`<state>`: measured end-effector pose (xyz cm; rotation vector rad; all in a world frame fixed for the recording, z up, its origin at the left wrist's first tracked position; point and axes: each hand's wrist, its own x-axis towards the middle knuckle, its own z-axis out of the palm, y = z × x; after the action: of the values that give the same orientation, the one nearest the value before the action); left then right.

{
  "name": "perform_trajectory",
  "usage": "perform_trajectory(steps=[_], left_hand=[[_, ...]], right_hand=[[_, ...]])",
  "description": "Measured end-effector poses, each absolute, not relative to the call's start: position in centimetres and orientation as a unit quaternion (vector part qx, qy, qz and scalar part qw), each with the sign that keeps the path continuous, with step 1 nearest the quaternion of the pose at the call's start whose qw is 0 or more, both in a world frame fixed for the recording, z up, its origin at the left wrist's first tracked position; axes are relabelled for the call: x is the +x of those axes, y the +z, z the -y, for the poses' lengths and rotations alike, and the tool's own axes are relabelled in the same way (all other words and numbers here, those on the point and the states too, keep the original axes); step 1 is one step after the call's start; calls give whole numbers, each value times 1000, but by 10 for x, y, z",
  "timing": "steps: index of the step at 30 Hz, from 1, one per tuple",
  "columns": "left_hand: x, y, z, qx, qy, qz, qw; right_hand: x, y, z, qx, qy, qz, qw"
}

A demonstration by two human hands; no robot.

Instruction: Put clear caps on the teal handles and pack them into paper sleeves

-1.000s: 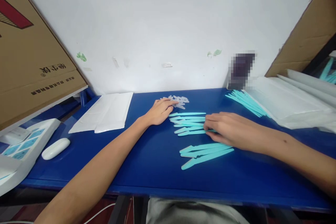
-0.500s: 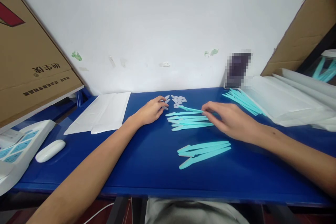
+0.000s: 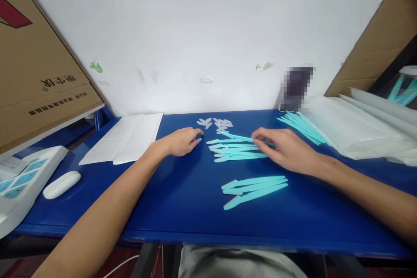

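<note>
My right hand (image 3: 280,147) pinches the handle of a turquoise eyebrow razor (image 3: 239,137), its blade end pointing left. Under it lies a row of similar razors (image 3: 234,154) on the blue table. My left hand (image 3: 184,141) is closed at the fingertips on a small clear blade cap (image 3: 199,140), only partly visible. Just beyond the fingers are loose clear caps (image 3: 204,123), with a larger heap of caps (image 3: 223,124) to their right. Closer to me, three more razors (image 3: 252,189) lie side by side.
Another bunch of razors (image 3: 301,127) lies at the back right, beside clear plastic bags (image 3: 361,126). White sheets (image 3: 130,139) and a white oval case (image 3: 61,185) lie on the left. Cardboard boxes (image 3: 45,61) flank the table. A wall (image 3: 195,30) rises behind.
My left hand has drawn back left, away from the loose caps, with one cap at its fingertips. My right hand keeps the razor in nearly the same place.
</note>
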<state>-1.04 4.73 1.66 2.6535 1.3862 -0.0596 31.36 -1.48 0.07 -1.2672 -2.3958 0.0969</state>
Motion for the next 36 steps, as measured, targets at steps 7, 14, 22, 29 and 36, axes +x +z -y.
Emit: perform_trajectory(steps=[7, 14, 22, 29, 36], left_hand=[[1, 15, -43, 877, 17, -478, 37], [-15, 17, -49, 868, 46, -494, -4], [-26, 4, -65, 863, 30, -503, -22], [-18, 10, -61, 870, 79, -486, 17], [6, 25, -37, 876, 250, -380, 159]], right_hand=[[311, 2, 16, -459, 48, 866, 195], [312, 4, 18, -451, 41, 869, 197], [312, 3, 17, -462, 33, 861, 210], [313, 2, 17, -455, 22, 863, 219], [313, 2, 17, -426, 28, 870, 247]])
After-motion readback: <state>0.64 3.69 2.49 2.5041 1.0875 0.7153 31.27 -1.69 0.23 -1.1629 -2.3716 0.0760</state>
